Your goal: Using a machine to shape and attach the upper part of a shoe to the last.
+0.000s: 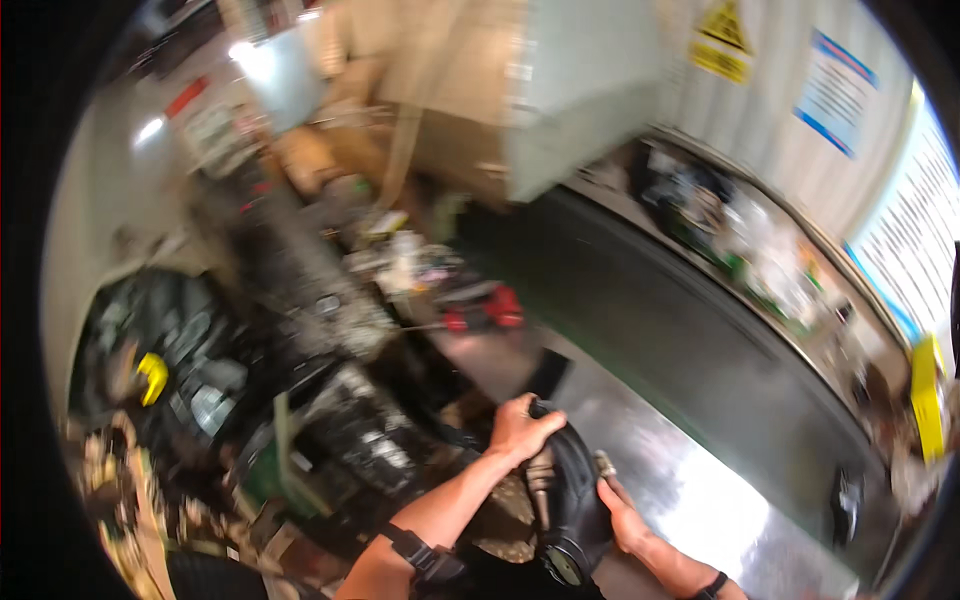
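From where I stand, I see the person's left hand point(524, 430) bent around the upper end of a black, curved pipe point(578, 470), its thumb reaching over the top. This hand is mostly closed, and its grip seems to take much of the weight, since the pipe hangs down from there toward the body. The right hand point(628, 522) is at the other side of the pipe, lower than the left, with the fingers partly bent. Beside its fingertips a slim, brownish rod point(606, 464) sticks up, but I cannot tell if the fingers hold it or if it belongs to the pipe; I also cannot tell how tight this hand is. With one hand high and one at the side, the pipe is probably steadied against turning. Its round end point(568, 562) points down, nearest to the person, perhaps so that it can be looked at. Between the left forearm and the pipe there is a ribbed metal part point(541, 484). To the right of the right hand lies the shiny bench point(700, 500), near enough, I judge, to support a heavy thing. Just beyond the left hand is a dark plate point(548, 373), and farther beyond it, some red thing point(503, 306), too blurred to name.
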### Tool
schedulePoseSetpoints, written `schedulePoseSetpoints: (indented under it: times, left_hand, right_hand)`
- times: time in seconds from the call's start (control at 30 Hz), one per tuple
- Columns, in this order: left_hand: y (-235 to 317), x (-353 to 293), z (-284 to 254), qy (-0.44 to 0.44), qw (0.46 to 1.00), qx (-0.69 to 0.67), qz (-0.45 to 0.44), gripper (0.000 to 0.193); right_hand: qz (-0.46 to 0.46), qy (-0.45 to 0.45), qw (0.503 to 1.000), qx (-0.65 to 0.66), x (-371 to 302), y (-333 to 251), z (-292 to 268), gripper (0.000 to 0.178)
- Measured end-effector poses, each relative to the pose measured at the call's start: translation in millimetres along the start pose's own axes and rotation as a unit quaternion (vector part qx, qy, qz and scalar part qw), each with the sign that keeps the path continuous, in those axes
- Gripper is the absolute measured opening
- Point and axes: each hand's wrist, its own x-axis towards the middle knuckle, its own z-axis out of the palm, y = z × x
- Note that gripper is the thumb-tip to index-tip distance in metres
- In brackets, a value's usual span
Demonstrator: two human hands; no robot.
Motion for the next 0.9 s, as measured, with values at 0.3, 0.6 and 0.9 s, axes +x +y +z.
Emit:
schedulePoseSetpoints:
  times: [0.3,0.6,0.9]
  left_hand:
    - [-1,-122,-268,0.379,0.921,-0.079,-0.048,0.045]
    - [-73,-251,-442,0.387,0.758,-0.525,-0.021,0.051]
    - [-76,-278,-462,0.359,0.686,-0.631,-0.048,0.043]
  right_hand:
    - [-0.199,-0.17,0.962,-0.082,-9,-17,236,0.038]
    - [-0.112,-0.281,0.953,-0.012,-21,23,463,0.021]
    - [-0.018,-0.29,0.957,0.017,-14,27,568,0.011]
